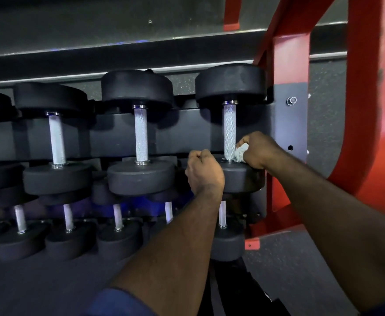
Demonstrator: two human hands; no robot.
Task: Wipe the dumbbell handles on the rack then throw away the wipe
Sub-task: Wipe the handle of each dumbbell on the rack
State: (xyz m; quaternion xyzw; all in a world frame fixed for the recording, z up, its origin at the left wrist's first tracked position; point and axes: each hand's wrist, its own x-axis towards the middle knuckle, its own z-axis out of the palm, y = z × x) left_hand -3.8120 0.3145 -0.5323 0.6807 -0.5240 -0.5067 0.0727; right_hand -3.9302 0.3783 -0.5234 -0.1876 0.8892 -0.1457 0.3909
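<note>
Dark gym rack (pixel 109 137), red frame (pixel 367 110) at right. Grips crumpled wipe (pixel 240 152) in right hand (pixel 257 151), pressed against near end of rightmost dumbbell handle (pixel 229 131). Clenches left hand (pixel 204 169), seemingly empty, beside near head (pixel 241 179). Risks: small wad slipping off knurling; upper length missed.

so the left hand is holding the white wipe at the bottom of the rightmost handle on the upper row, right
Not quite. The head view shows the right hand, not the left, holding the white wipe at the bottom of the rightmost handle on the upper row. The left hand is a closed fist with no wipe in it.
</note>
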